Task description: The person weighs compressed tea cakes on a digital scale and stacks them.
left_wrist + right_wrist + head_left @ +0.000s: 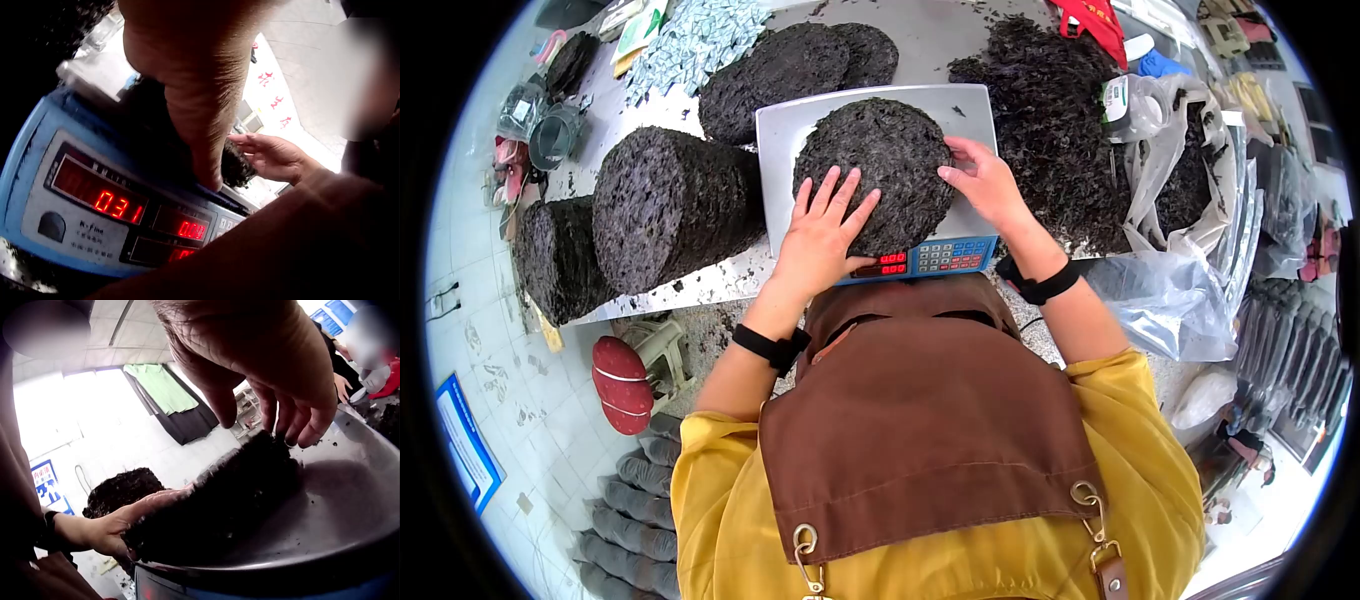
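A thick round cake of dark dried seaweed (pixel 885 150) lies on the metal pan (pixel 777 125) of a blue digital scale (pixel 28 187). My left hand (pixel 825 235) rests on the cake's left front part with fingers spread, its thumb near the lit display. At the right rim of the cake is my right hand (pixel 988 185), its fingertips right at the edge. In the right wrist view, its fingers (pixel 306 428) reach down at one end of the cake while the thumb hangs apart from them. Red digits glow on the display (pixel 119 206).
Stacked seaweed cakes (pixel 670 200) stand left of the scale, with more cakes (pixel 800 70) behind it. Loose seaweed (pixel 1040 120) is heaped at the right beside a plastic bag (pixel 1165 300). Small packets (pixel 700 45) lie at the back left near a clear jar (pixel 555 140).
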`<action>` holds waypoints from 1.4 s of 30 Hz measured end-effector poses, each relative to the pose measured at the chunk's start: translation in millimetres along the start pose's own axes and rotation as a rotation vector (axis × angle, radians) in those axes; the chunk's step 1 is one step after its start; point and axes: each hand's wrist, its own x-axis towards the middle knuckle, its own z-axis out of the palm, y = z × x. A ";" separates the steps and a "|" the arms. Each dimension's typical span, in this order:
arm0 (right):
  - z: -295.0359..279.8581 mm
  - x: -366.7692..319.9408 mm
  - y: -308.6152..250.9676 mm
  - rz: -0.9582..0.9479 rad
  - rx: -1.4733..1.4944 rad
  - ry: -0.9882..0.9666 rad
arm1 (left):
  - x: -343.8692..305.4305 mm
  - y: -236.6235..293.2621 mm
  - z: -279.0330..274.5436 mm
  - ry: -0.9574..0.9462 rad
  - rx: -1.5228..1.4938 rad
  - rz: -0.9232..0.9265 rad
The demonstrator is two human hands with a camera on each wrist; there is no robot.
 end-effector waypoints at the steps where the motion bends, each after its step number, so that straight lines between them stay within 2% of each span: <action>1: -2.4 0.6 0.5 0.000 0.000 0.002 | 1.8 1.4 0.3 0.007 0.010 -0.014; 3: -6.2 2.5 0.4 0.007 0.267 -0.015 | 3.7 1.6 -4.2 -0.002 -0.008 -0.014; 5: -6.4 3.1 -7.1 0.018 0.333 -0.034 | 2.3 1.4 -8.8 -0.010 -0.019 -0.015; 7: -5.7 -2.3 -21.7 0.202 0.446 0.008 | -0.7 2.6 -9.7 0.038 0.119 0.024; 8: -1.6 1.7 -15.4 0.181 0.366 -0.021 | -0.5 5.3 -8.8 0.038 0.123 0.030; 10: 10.6 9.9 -8.1 0.096 0.384 -0.014 | 5.8 9.8 -4.7 0.197 0.135 0.125; 11: 14.0 14.5 -3.9 0.019 0.395 -0.018 | 8.2 10.9 0.6 0.138 0.129 0.116; 12: 15.5 19.4 1.8 0.005 0.253 0.014 | 9.7 12.5 0.9 0.058 0.063 0.098; 13: 18.2 21.2 9.7 -0.001 0.249 0.022 | 11.9 14.3 0.5 -0.024 -0.006 0.080; 14: 21.1 22.5 16.4 -0.051 0.107 0.067 | 16.1 16.3 -8.0 -0.043 -0.016 0.075; 15: 22.7 24.3 20.9 -0.099 -0.035 0.111 | 23.6 18.1 -13.3 -0.038 -0.017 0.082; 17: 19.1 15.3 -7.8 -0.095 -0.131 0.136 | 46.2 23.0 -17.1 0.228 -0.065 0.004; 18: 20.4 13.6 -16.3 -0.020 -0.193 0.140 | 59.5 22.4 -6.7 0.250 -0.001 -0.039; 19: 22.2 13.7 -21.8 0.053 -0.257 0.144 | 69.3 14.8 16.7 0.217 0.054 -0.044; 20: 25.5 13.4 -24.5 0.034 -0.370 0.150 | 72.0 15.1 26.3 0.178 0.091 -0.059; 23: 30.7 16.3 -26.0 0.072 -0.469 0.152 | 74.6 15.2 33.7 0.137 0.138 -0.070; 25: 32.5 17.4 -18.3 0.071 -0.432 0.172 | 73.5 12.9 33.3 0.129 0.147 -0.074; 28: 36.9 16.8 2.0 -0.122 -0.132 0.330 | 72.4 14.4 34.9 0.138 0.163 -0.070; 31: 37.0 19.6 13.0 -0.156 0.034 0.430 | 73.1 12.1 36.2 0.114 0.167 -0.069; 32: 31.1 23.2 15.3 -0.036 0.233 0.455 | 73.1 11.6 36.2 0.112 0.165 -0.064; 33: 24.8 28.3 26.1 0.061 0.238 0.467 | 73.0 11.6 36.3 0.117 0.166 -0.063; 35: 1.7 16.7 -2.1 0.165 0.461 0.342 | 73.1 11.9 36.5 0.115 0.175 -0.065; 37: -27.2 5.1 -19.7 0.026 0.375 0.349 | 74.4 11.4 34.8 0.118 0.176 -0.064; 39: -57.2 1.4 -14.3 0.049 0.363 0.371 | 72.3 11.1 32.7 0.105 0.172 -0.067; 41: -89.5 7.4 27.0 0.142 -0.002 0.331 | 72.0 9.0 23.5 0.177 0.076 -0.028; 42: -101.8 8.9 49.6 0.214 -0.044 0.326 | 69.1 11.1 8.7 0.195 0.076 -0.022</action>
